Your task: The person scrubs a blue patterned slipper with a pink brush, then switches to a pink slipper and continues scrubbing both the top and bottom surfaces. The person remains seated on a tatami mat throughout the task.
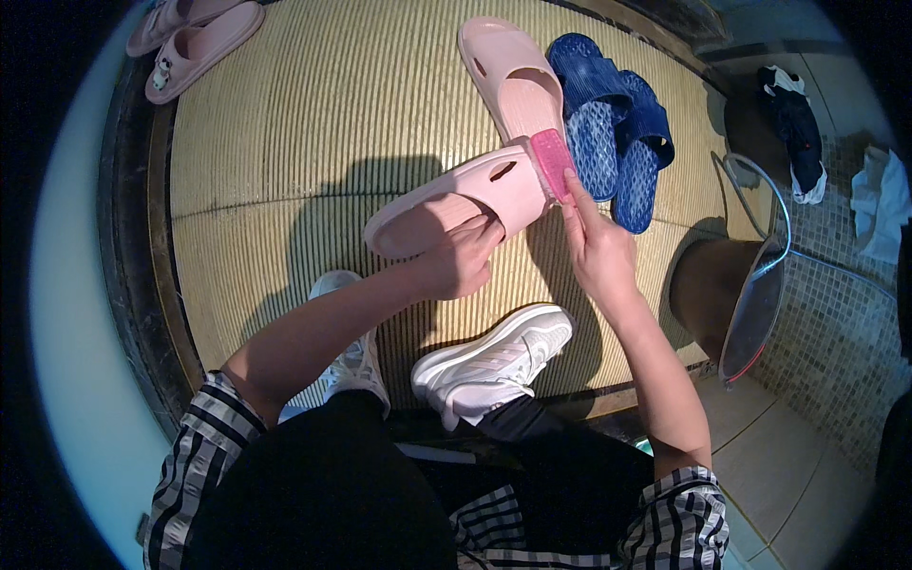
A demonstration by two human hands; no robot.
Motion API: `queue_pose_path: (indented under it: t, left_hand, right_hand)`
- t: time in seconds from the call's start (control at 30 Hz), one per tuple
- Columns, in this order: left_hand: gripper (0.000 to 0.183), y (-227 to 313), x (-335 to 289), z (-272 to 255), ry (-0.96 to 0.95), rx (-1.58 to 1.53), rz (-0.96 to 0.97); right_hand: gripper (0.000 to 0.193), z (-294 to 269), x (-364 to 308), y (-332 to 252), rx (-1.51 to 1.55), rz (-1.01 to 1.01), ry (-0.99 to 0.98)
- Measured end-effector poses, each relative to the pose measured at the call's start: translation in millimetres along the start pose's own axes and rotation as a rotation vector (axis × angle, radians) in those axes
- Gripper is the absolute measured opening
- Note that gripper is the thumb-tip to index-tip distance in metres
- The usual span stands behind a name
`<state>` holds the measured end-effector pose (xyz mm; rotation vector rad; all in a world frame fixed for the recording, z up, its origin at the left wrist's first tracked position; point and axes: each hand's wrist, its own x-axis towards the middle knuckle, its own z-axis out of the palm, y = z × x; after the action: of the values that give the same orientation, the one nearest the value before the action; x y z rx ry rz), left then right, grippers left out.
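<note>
A pink slide slipper [418, 214] is held up off the ribbed floor by my left hand [464, 255], whose fingers reach inside under its strap. My right hand [601, 245] grips a small pink scrubbing brush [552, 163]. The brush's bristles press against the slipper's toe end, at the side of the strap. Just beyond, a second pink slipper [513, 71] lies on the floor with its near end close behind the held one. Beside it rests a pair of dark blue slippers [594, 119].
A brown bucket [712, 294] with a pale handle stands at right. Another pair of pink slippers [204, 47] sits far left. My white sneakers [494, 356] are on the yellowish ribbed floor [247, 142]. Dark cloth [798, 133] and white cloth [879, 204] lie far right.
</note>
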<state>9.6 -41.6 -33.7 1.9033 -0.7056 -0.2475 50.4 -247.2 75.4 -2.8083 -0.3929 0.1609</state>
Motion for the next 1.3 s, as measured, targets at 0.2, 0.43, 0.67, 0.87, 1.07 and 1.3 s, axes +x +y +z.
queue_pose_path:
  t: [0.2,0.43,0.67,0.87,1.07,1.3]
  left_hand:
    - [0.056,-8.8,-6.9,9.1,-0.079,0.220,0.166]
    - [0.060,-5.0,-1.6,7.6,-0.006,0.047,-0.070]
    - [0.062,-7.9,4.6,10.5,0.189,0.191,0.260]
    - [0.049,4.4,6.3,-5.0,0.079,-0.039,-0.046]
    - [0.045,-6.2,8.9,0.8,0.179,-0.217,-0.020]
    - [0.046,-15.4,13.0,-14.8,-0.163,-0.356,-0.415]
  right_hand:
    - [0.046,7.7,-21.2,-45.6,0.005,-0.235,-0.092]
    - [0.046,7.7,5.0,-2.0,0.010,0.001,0.024]
    - [0.050,16.9,-20.2,-37.6,0.064,-0.150,-0.090]
    - [0.046,28.6,-7.7,6.7,0.138,0.016,0.034]
    - [0.051,53.1,-37.8,-12.2,0.315,-0.081,0.042]
    - [0.051,54.2,-30.5,3.3,0.327,0.087,0.027]
